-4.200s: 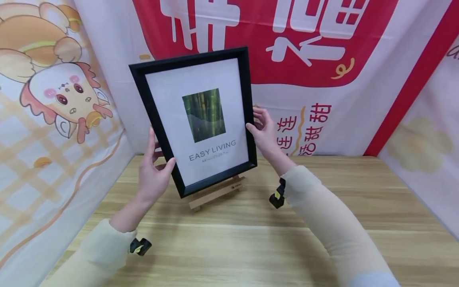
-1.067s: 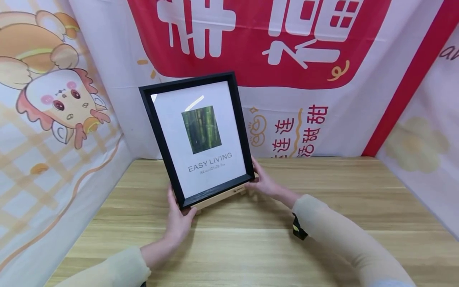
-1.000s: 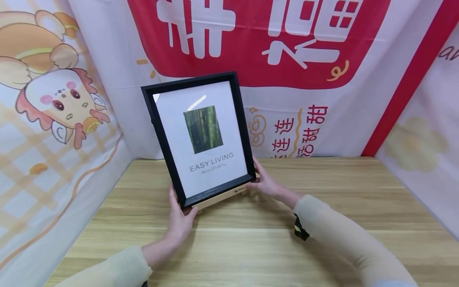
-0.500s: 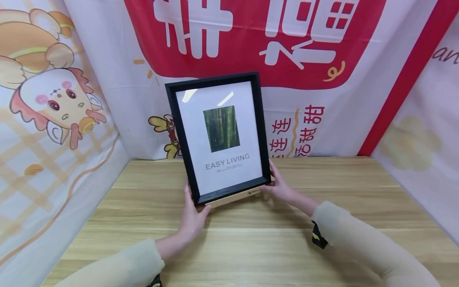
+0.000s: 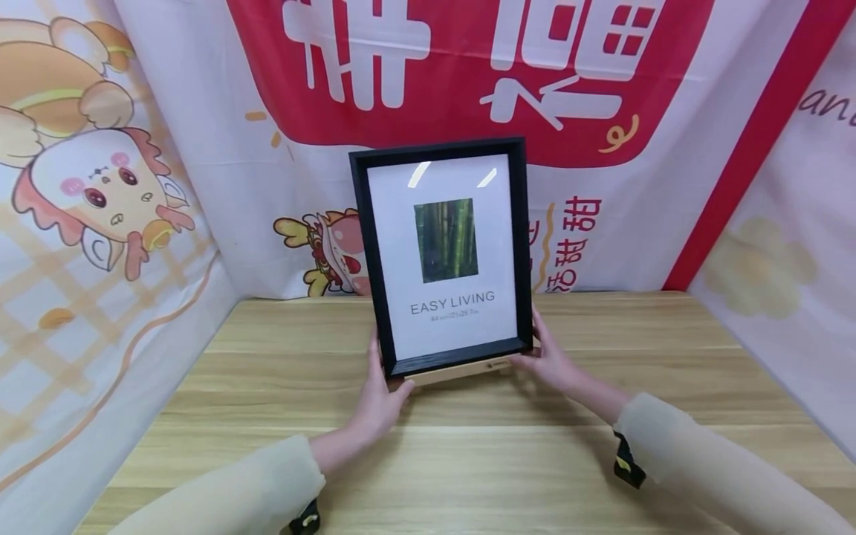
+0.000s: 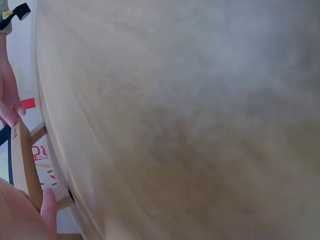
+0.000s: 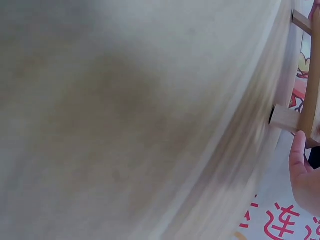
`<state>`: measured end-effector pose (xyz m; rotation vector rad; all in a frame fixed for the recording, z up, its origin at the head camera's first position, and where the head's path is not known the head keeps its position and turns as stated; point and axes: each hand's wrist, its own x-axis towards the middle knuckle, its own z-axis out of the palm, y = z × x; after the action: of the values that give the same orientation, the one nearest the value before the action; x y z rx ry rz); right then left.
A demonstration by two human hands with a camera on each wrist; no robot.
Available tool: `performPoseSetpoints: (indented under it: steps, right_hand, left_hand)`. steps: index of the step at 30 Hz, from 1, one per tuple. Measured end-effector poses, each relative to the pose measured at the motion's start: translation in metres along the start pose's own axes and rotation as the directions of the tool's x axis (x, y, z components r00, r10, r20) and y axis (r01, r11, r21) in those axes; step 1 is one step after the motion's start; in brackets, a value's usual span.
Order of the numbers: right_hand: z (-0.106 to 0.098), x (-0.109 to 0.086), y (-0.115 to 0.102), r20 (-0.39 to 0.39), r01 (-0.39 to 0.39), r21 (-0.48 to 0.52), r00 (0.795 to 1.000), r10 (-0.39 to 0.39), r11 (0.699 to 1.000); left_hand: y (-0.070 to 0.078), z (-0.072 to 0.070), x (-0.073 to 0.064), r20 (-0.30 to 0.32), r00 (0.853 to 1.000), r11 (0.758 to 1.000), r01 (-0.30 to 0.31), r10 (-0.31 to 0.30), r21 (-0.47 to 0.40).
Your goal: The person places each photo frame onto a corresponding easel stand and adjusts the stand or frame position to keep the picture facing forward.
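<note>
A black picture frame (image 5: 521, 245) with a small bamboo picture and the words "EASY LIVING" leans back on a wooden easel (image 5: 458, 371). Its bottom edge rests on the easel's ledge. My left hand (image 5: 377, 409) grips the lower left corner, thumb in front of the ledge and fingers along the frame's side. At the lower right corner my right hand (image 5: 551, 364) holds on in the same way. The easel ledge (image 6: 24, 160) and the left thumb show in the left wrist view. In the right wrist view an easel leg (image 7: 286, 119) stands beside the right hand (image 7: 302, 177). The easel's back is hidden.
The wood-grain table (image 5: 468, 475) spreads in front and to both sides. A red and white printed cloth (image 5: 428, 67) hangs close behind the frame. Cartoon-printed cloth (image 5: 100, 223) bounds the left, and pale cloth (image 5: 769, 245) bounds the right.
Both hands moved from the frame's sides down to its lower corners. Frame and easel then slid right together, turning to stand straighter toward the viewer, and uncovered a cartoon on the cloth.
</note>
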<state>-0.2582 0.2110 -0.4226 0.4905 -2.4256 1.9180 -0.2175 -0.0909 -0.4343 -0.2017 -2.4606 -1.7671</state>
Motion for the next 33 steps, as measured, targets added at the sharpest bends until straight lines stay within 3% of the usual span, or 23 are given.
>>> performPoseSetpoints:
  steps: [6, 22, 29, 33]
  right_hand:
    - [-0.005, -0.013, -0.002, -0.019, -0.059, -0.056, 0.998, 0.058, 0.997]
    - [0.003, -0.037, -0.008, -0.133, -0.096, -0.103, 0.988, 0.082, 0.990]
    - [0.007, -0.042, -0.011, -0.160, -0.065, -0.114, 0.986, 0.046, 0.991]
    - [0.009, -0.043, -0.012, -0.160, -0.041, -0.124, 0.987, 0.021, 0.991]
  left_hand:
    - [0.001, 0.002, 0.004, 0.054, 0.998, 1.000, 0.009, -0.009, -0.005]
    - [-0.003, -0.003, 0.022, 0.170, 0.985, 0.998, -0.017, 0.027, -0.061]
    - [-0.005, -0.007, 0.028, 0.209, 0.978, 0.996, -0.005, 0.023, -0.086]
    - [-0.005, -0.008, 0.028, 0.189, 0.981, 0.999, -0.036, 0.041, -0.028]
